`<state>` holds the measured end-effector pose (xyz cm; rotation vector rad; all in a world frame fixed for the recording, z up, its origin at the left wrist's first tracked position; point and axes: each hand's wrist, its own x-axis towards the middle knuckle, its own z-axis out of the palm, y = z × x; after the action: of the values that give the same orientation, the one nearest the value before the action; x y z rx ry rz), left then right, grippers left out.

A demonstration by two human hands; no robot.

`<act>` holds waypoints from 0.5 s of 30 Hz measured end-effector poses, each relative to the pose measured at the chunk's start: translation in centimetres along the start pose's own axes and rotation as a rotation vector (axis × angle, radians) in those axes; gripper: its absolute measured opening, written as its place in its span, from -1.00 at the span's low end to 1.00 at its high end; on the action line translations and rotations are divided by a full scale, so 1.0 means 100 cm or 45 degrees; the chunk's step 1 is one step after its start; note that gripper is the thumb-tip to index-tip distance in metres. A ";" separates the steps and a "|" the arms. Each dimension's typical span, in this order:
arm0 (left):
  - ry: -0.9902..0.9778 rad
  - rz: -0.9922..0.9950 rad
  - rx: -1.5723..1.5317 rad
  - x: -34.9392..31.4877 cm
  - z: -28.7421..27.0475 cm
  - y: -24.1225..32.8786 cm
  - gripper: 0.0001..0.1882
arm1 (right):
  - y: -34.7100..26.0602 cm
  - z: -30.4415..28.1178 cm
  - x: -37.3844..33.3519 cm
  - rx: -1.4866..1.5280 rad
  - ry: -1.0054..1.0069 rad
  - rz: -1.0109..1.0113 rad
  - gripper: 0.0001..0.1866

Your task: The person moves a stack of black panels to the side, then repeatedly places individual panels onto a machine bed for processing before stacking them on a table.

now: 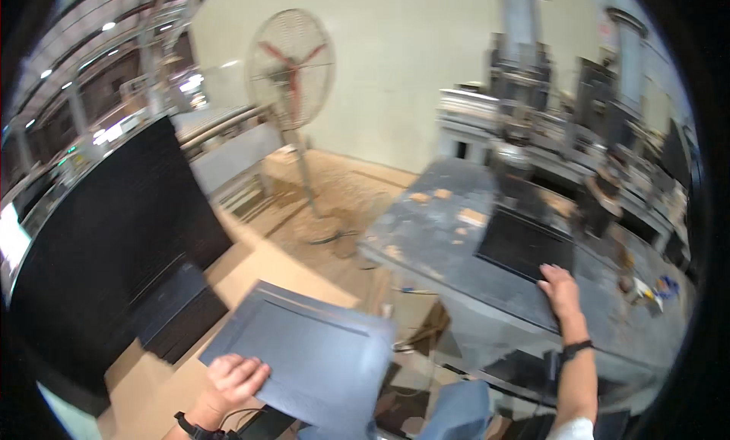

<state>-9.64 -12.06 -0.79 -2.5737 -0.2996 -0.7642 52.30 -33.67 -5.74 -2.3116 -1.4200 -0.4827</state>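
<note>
My left hand is closed on the near edge of a dark grey rectangular panel, with the fingers on top. A shallow groove runs near this panel's far edge, and the panel is held tilted above a light brown board. Off to the right, my right hand has its fingers curled at the near right corner of a black panel. That second panel lies flat on the grey machine table, its far part close under the machine's spindle. The thumb side of the right hand is partly hidden.
A stack of black panels sits on the light brown board at left, before a large upright black sheet. Wood scraps lie on the machine table. A fan stands behind on the dusty floor.
</note>
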 end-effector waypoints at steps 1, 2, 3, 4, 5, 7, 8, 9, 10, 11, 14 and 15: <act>-0.024 -0.140 0.201 -0.021 -0.016 -0.007 -0.74 | -0.002 0.002 0.001 -0.016 0.021 -0.027 -0.58; -0.062 -0.318 0.286 -0.041 -0.029 -0.016 -0.73 | 0.005 0.008 0.000 -0.022 -0.029 0.042 -0.57; -0.074 -0.454 0.391 -0.059 -0.037 -0.025 -0.71 | 0.007 0.008 -0.002 -0.009 -0.011 0.067 -0.55; -0.067 -0.531 0.461 -0.078 -0.043 -0.040 -0.68 | 0.019 0.012 -0.009 -0.040 0.047 0.019 -0.53; -0.075 -0.612 0.541 -0.098 -0.047 -0.054 -0.65 | 0.012 0.007 -0.008 -0.051 0.001 0.112 -0.55; -0.128 -0.803 0.680 -0.123 -0.047 -0.079 -0.63 | 0.008 0.003 -0.008 -0.157 -0.088 0.193 -0.50; -0.154 -0.870 0.723 -0.138 -0.045 -0.094 -0.59 | 0.005 0.002 -0.008 -0.181 -0.070 0.220 -0.47; -0.195 -0.951 0.742 -0.147 -0.041 -0.106 -0.56 | 0.002 0.000 -0.011 -0.186 -0.066 0.221 -0.47; -0.234 -1.024 0.750 -0.154 -0.035 -0.115 -0.53 | 0.000 -0.005 -0.017 -0.141 -0.028 0.205 -0.45; -0.292 -1.056 0.718 -0.162 -0.030 -0.125 -0.47 | 0.000 -0.012 -0.025 -0.098 0.011 0.194 -0.42; -0.436 -1.108 0.582 -0.175 -0.008 -0.142 -0.40 | 0.012 -0.041 -0.087 -0.160 0.121 0.215 -0.42; -0.447 -1.124 0.605 -0.183 0.001 -0.149 -0.38 | 0.018 -0.057 -0.119 -0.238 0.097 0.255 -0.42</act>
<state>-29.45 -0.31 -5.96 -2.0348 -1.5778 -0.4050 48.35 -46.29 -6.75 -2.5194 -1.1356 -0.6598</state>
